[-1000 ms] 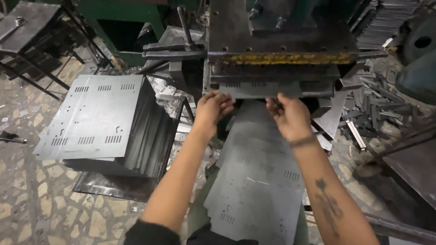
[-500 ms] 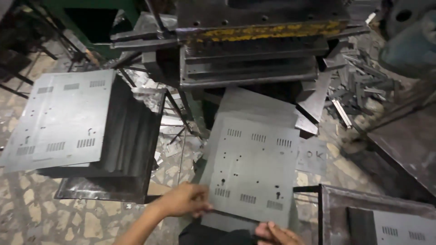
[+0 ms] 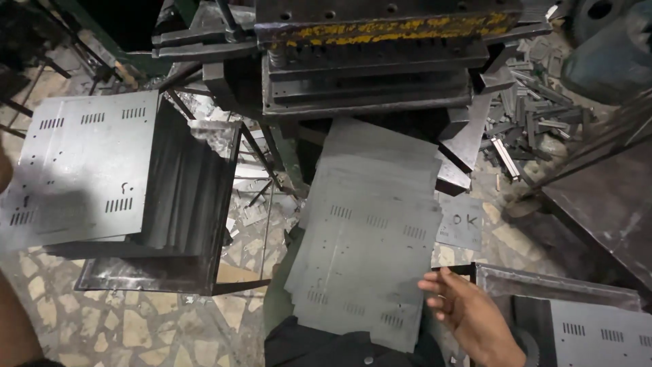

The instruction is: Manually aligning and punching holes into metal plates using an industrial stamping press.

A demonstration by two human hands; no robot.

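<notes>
A stack of grey punched metal sheets (image 3: 367, 245) slopes from the press (image 3: 373, 61) down toward my lap. My right hand (image 3: 468, 316) is at the lower right edge of this stack, fingers spread and holding nothing, with the fingertips at the sheet's edge. Of my left hand, only a sliver shows at the far left edge (image 3: 3, 170), beside the top sheet of the left pile (image 3: 85, 166). That sheet looks blurred. My left forearm (image 3: 12, 319) runs up the lower left corner. The left hand's grip is hidden.
The left pile rests on a dark metal tray (image 3: 170, 268). Another tray with a slotted sheet (image 3: 591, 329) stands at lower right. A small marked plate (image 3: 462, 221) lies on the floor, scrap strips (image 3: 523, 122) beside the press, and a dark bench (image 3: 611, 197) to the right.
Both hands left the press mouth and drew back along the sheets. The left arm then swung out to the left pile, while the right hand came up beside the lap stack, fingers spread.
</notes>
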